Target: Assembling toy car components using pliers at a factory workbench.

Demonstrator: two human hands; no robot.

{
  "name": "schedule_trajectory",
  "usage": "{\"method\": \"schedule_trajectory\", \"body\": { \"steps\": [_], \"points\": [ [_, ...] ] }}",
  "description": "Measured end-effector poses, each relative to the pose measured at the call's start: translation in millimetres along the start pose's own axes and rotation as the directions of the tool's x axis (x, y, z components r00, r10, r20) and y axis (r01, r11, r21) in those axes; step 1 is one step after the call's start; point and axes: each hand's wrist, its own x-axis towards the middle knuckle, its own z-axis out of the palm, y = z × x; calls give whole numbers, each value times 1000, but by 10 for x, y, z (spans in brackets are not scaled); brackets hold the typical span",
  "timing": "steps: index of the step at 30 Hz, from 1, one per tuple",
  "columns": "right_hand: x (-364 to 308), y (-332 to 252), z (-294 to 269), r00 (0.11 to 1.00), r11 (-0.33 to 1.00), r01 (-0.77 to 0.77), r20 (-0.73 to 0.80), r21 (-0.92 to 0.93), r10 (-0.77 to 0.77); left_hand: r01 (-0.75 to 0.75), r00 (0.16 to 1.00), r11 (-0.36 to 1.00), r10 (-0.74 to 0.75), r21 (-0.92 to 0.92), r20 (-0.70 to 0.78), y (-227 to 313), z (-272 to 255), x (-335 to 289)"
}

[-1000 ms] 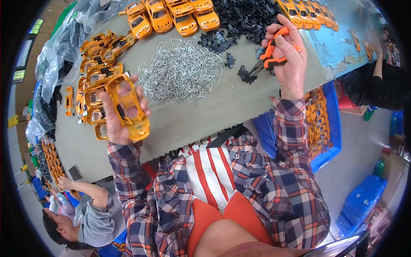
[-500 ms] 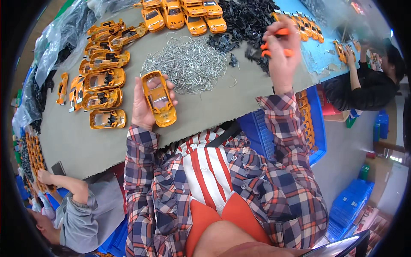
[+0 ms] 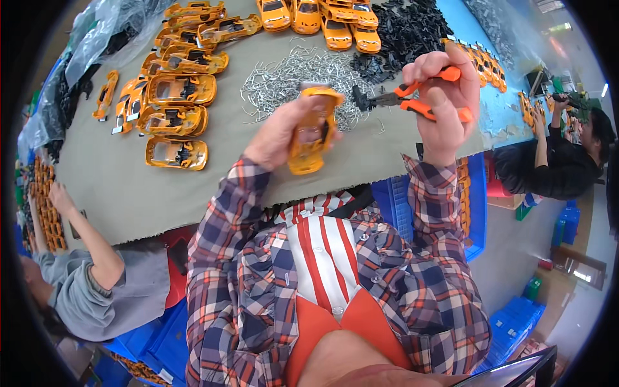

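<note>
Two bare hands are working over the grey-green table in the head view, and every place below is given from the heap of bent silver wire clips lying on it. Just below that heap, the left hand is curling its fingers and thumb around an orange toy car body, holding it upright on end, clear of the table, with its nose pointing toward the heap. To the right of the heap, the right hand is closing around the orange grips of a pair of needle-nose pliers, whose dark tip is aiming left toward the car's upper end; whether the tip is pinching a clip cannot be told. Left of the heap, more orange car shells are lying in loose rows, and above and to its right finished cars and a mound of small black parts are waiting. Far left of the heap, another person's hand is reaching along the table edge, and far right a seated person in black is working at the blue table end. The car body looks light, stiff and smooth, likely a thin moulded shell, so gripping it across its flanks at mid-length seems safest, leaving the open underside free for the pliers.
</note>
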Motion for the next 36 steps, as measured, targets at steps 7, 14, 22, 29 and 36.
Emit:
{"method": "schedule_trajectory", "body": {
  "steps": [7,14,22,29,36],
  "points": [
    [-92,-6,81,998,963,-31,-63,-266,15,29,998,999,-30,19,49,-5,130,236],
    [-113,-76,-34,927,990,78,-357,-120,-116,9,1000,990,-11,139,12,246,16,505],
    [-214,17,185,932,943,11,-345,331,111,-40,995,959,14,-280,-96,43,-282,-117],
    [-318,515,779,950,887,-82,-233,455,207,6,980,947,-70,-322,-187,-128,-380,-358],
    [-384,501,782,971,938,-120,-160,327,180,4,988,936,-56,-351,-140,-167,-333,-315]
  ]
}}
